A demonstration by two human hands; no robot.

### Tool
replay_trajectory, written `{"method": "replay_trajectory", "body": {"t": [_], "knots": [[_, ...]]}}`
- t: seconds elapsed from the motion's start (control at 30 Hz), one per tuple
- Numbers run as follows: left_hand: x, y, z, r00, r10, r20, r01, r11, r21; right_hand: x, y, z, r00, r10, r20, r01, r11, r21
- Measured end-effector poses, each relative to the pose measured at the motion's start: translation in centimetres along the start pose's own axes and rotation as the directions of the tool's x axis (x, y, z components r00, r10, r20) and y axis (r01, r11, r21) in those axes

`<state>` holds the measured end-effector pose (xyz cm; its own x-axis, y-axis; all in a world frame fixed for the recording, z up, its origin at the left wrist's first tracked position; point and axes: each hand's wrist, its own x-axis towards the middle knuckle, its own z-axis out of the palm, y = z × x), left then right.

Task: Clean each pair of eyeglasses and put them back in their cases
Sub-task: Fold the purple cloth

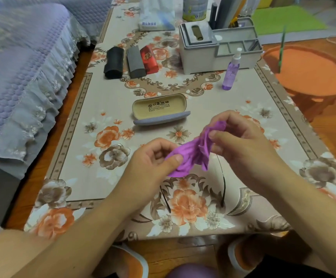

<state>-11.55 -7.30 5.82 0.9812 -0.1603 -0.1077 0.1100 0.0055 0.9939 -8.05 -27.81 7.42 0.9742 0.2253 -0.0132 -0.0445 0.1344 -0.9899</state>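
Eyeglasses (222, 177) hang between the two hands above the near middle of the bench (78, 141), their front hidden inside a purple cloth (191, 153); only the two thin dark temple arms show, trailing down toward the near edge.

Going from the biggest things down: the bench with its flowered cover fills most of the view. Toward its far right corner stands a grey organiser box (213, 51). Along the far left part lie three closed cases side by side: a black case (114, 62), a grey case (136, 62) and a red case (150, 60). Near the middle sits an open case (160, 109), lid up, with nothing visible inside, most likely the home for this pair. A purple spray bottle (231, 71) stands upright just in front of the organiser.

The left hand (153, 163) pinches the cloth between thumb and curled fingers at one end; the right hand (241, 141) pinches the bunched cloth at the other end, probably over a lens. Each grip is narrow and closed on fabric.

My judgement: the frame is light, thin and easily bent, and the lenses smear or scratch readily. Best held by the rim or bridge through the cloth, with gentle pressure, and never lifted by one temple alone.
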Motion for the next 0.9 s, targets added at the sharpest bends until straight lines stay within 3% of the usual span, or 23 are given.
{"method": "replay_trajectory", "body": {"t": [0.1,0.23,0.3,0.33,0.4,0.5,0.63,0.77,0.83,0.9], "knots": [[0.4,0.4,-1.1,0.998,0.009,-0.064,-0.015,0.996,-0.085,0.2,-0.2,-1.5,0.994,0.051,0.094,-0.062,0.991,0.116],[0.7,1.3,-2.1,0.998,-0.029,-0.063,0.009,0.955,-0.297,0.5,-0.5,-3.4,0.918,0.125,0.377,-0.124,0.992,-0.026],[0.6,1.8,-2.3,0.999,-0.025,-0.032,0.013,0.943,-0.334,0.5,-0.4,-3.4,0.895,0.156,0.417,-0.147,0.988,-0.053],[0.5,2.1,-2.4,1.0,0.002,-0.014,-0.006,0.958,-0.285,0.5,-0.4,-3.1,0.901,0.169,0.401,-0.164,0.985,-0.046],[0.3,2.7,-2.6,0.993,0.12,0.007,-0.119,0.992,-0.032,0.4,-0.1,-2.5,0.893,0.191,0.407,-0.176,0.982,-0.073],[0.1,4.6,-2.4,0.967,0.235,0.095,-0.25,0.945,0.211,0.2,-0.4,-1.2,0.877,0.182,0.445,-0.084,0.969,-0.232],[-0.3,7.4,-1.5,0.959,0.227,0.168,-0.273,0.898,0.346,-0.3,-2.1,-0.1,0.898,0.085,0.432,0.113,0.903,-0.414],[-0.4,10.4,0.0,0.926,0.228,0.302,-0.364,0.754,0.547,-1.5,-3.5,-0.2,0.925,-0.004,0.381,0.201,0.854,-0.48],[0.3,12.0,0.3,0.926,0.175,0.334,-0.356,0.695,0.625,-2.1,-4.4,-1.1,0.943,0.0,0.333,0.17,0.86,-0.482],[1.3,12.9,0.4,0.926,0.134,0.353,-0.354,0.634,0.688,-2.7,-5.5,-2.2,0.956,-0.038,0.291,0.208,0.787,-0.581]]}}
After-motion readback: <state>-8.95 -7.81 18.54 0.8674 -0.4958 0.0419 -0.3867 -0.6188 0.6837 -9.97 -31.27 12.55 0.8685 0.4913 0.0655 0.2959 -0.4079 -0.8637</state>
